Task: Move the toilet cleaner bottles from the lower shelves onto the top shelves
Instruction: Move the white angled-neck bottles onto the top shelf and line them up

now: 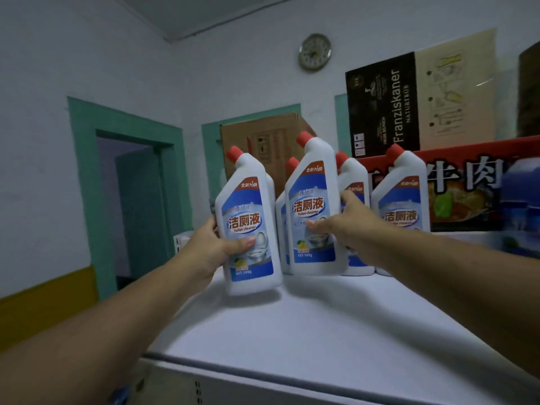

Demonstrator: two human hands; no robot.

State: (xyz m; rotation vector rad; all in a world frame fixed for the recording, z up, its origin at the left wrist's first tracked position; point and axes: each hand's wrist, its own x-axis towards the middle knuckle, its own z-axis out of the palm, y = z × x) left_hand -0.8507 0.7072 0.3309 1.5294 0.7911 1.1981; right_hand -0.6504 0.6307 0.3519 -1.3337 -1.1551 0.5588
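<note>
On the white top shelf (336, 323), a red printed carton (473, 188), a brown cardboard box (263, 144) and a black Franziskaner box (382, 106) crowd the back behind the toilet cleaner bottles. I count five bottles, perhaps six, since the rear ones overlap. The left hand (210, 249) has its grip closed around a tilted bottle (248, 226) at the shelf's left edge, and the right hand (347, 223) clasps a second bottle (314, 206) beside it.

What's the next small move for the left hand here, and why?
Probably lower the left bottle the rest of the way onto the top shelf, just left of the bottle the right hand holds. The left hand has it tilted, its base seemingly just off the surface, and that spot is bare while other bottles already stand behind.
</note>
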